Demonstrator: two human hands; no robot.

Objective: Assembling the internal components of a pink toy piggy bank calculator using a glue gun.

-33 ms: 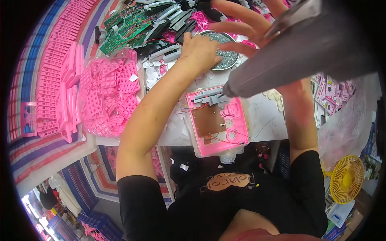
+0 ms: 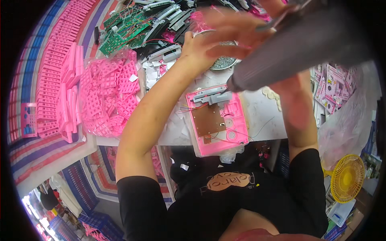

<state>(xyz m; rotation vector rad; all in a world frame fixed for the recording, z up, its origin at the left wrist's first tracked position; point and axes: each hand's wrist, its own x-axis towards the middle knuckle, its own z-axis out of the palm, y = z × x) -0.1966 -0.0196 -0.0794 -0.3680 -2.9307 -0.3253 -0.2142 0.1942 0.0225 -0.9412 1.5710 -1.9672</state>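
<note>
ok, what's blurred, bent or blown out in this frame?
Head view: right hand smeared, probably motion blur; grey power tool soft too. Head view: pink casing fairly crisp. Head view: fisheye curves the striped sheet at left; bright patch near the lower-left rim looks blown out.

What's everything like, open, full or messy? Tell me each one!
Pink plastic housing: open, inside showing
Brown circuit board: lying inside the housing
Grey plastic part: lying across the housing's far end
Round metal dish: holding many small metal pieces
Electric screwdriver: blurred; running or not, can't tell
Clear bag of pink lattice parts: bulging
Green circuit boards: heaped, wires tangled
Clear plastic bag on the right: crumpled
</note>
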